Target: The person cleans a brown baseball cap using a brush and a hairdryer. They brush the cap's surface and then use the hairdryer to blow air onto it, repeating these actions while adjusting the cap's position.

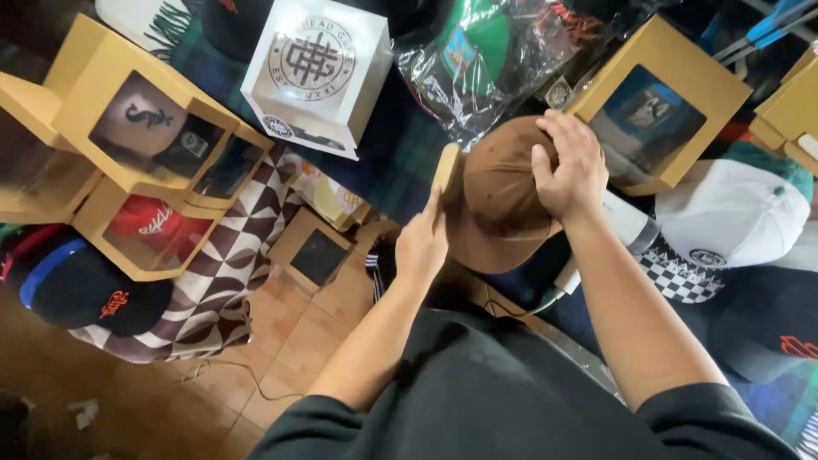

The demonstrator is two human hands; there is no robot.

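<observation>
A brown cap [497, 207] sits in the middle of the view, crown toward me. My right hand [569, 168] rests on top of its crown, fingers curled over the fabric and gripping it. My left hand [423, 243] holds a small tan wooden brush [446, 169] upright against the cap's left side. Both forearms reach out from my dark shirt.
Tan window boxes [102, 81] with caps inside are stacked at the left, another tan box [682, 64] at the right. A white printed box [317, 72], a bagged green cap [481, 47], a white checkered-brim cap [728, 213], a black cap [81, 294] and checkered fabric [226, 264] lie around, over a tiled floor.
</observation>
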